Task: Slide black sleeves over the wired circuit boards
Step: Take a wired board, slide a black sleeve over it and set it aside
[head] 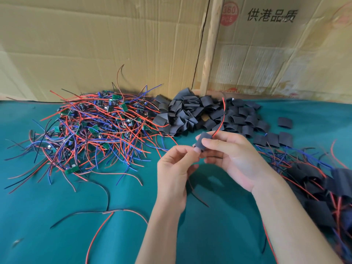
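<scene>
Black sleeve (202, 141) between both hands (209, 159)

A green cloth (57, 216) covers the table and fills the lower view. Behind the cloth's far edge stand flattened cardboard sheets (95, 44) — creased, tan, forming a wall. A bare wooden post (210, 46) rises between the sheets. Right of the post, the cardboard bears a red round stamp (230, 13) and black printed characters (271, 16) — evenly, softly lit.
</scene>
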Tool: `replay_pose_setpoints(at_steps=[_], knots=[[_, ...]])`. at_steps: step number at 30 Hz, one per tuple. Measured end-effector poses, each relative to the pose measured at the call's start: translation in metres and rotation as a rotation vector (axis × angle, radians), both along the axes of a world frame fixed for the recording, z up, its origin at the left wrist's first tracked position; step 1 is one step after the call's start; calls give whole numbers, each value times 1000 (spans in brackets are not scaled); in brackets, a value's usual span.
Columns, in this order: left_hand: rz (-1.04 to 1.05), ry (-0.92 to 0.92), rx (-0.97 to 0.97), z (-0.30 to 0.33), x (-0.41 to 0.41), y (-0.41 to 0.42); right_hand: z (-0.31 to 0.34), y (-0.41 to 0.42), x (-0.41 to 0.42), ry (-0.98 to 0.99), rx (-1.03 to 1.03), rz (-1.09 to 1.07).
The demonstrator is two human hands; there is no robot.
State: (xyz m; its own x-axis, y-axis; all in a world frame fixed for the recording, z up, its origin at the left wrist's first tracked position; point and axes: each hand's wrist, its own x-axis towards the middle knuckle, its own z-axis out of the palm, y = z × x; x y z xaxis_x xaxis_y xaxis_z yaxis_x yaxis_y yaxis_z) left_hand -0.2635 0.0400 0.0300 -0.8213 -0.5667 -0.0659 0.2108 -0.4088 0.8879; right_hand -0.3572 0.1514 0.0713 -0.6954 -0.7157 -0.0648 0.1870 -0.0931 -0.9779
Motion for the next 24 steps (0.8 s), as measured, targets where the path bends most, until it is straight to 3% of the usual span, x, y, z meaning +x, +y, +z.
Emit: replay_pose_setpoints(at_steps=[5,9,14,18,19,21,24], knots=[[-64,-46,-143,3,-1,5,21,19,-2,123,140,15],[-205,-16,-82,4,1,10,57,61,-27,115,269,-29],[-71,-109,-126,0,-8,14,62,104,-52,363,990,-134],[48,-171,-244,-5,-9,14,78,87,-58,792,1483,-171],[87,-190,-298,-6,-9,13,83,72,-54,882,1486,-226],[169,-224,-440,-7,-8,12,88,31,-37,1011,1272,-211],[228,-274,-727,-9,-6,9,77,-45,-1,1105,926,19]])
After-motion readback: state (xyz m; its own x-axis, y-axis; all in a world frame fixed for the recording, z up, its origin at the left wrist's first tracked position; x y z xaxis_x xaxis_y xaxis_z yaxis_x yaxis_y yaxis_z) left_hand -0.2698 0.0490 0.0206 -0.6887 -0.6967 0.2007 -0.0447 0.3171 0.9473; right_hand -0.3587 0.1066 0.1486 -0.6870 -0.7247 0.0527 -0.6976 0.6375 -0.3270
